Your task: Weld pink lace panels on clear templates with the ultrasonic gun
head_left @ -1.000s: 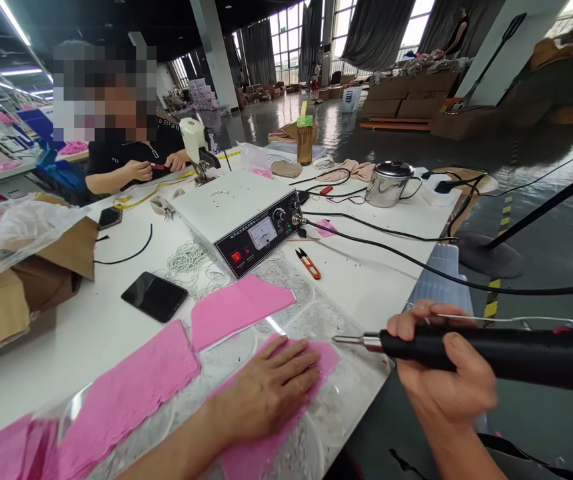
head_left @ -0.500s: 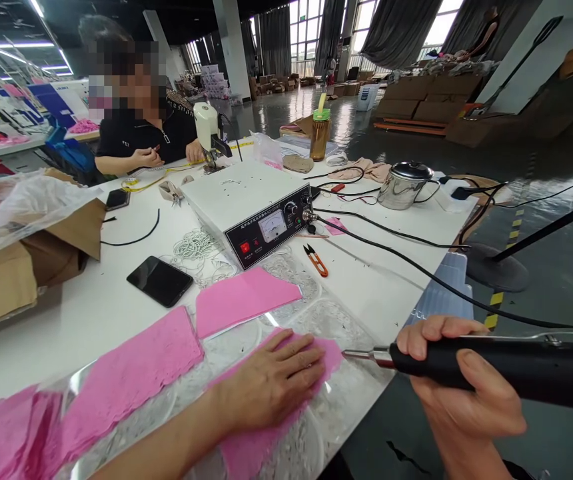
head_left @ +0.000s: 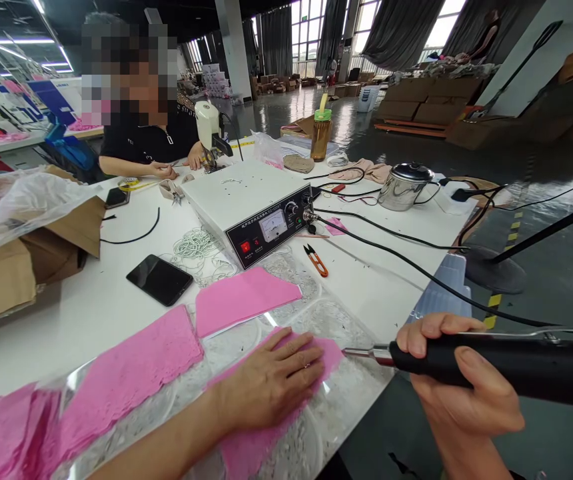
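My left hand (head_left: 274,380) lies flat, fingers stretched out, on a piece of pink fabric (head_left: 246,453). The fabric rests on a scuffed clear sheet (head_left: 346,407) at the table's front edge. My right hand (head_left: 466,387) is wrapped round the black body of a handheld ultrasonic welder (head_left: 541,370). Its thin metal tip is at the fabric's right corner; whether it presses on the cloth I cannot tell. Another pink stack (head_left: 246,300) lies just beyond, with a lace-edged pink piece (head_left: 136,373) and more pink layers (head_left: 11,433) to the left.
A control box (head_left: 251,207) with a dial stands mid-table, cables running right. Near it lie orange thread snips (head_left: 315,260) and a phone (head_left: 160,280). A glass pot (head_left: 406,187), a bottle (head_left: 320,137) and a cardboard box (head_left: 61,247) stand around. A co-worker (head_left: 141,140) sits opposite.
My hands, the welder and the fabric stay almost in place. Across the table, the co-worker's hand has lowered to the tabletop and moved slightly right.
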Tool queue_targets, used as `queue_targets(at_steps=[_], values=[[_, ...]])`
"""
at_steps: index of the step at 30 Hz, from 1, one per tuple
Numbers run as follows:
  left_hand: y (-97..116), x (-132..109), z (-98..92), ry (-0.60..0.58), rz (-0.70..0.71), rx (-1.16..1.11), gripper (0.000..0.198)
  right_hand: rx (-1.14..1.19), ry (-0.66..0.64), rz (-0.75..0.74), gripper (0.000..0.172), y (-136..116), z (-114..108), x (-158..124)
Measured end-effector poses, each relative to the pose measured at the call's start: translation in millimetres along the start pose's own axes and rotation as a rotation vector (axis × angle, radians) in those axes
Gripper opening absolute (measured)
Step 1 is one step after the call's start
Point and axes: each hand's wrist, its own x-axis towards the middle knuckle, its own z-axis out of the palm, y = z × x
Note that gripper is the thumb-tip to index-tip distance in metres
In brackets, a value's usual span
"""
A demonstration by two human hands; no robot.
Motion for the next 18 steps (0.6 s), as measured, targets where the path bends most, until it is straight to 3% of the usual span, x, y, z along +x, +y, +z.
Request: queue_targets(at_steps=[18], values=[[1.3,-0.6,-1.1,-0.006,-0.013,0.006,0.034,-0.045,-0.053,-0.016,0.011,-2.5,6.3,-1.1]])
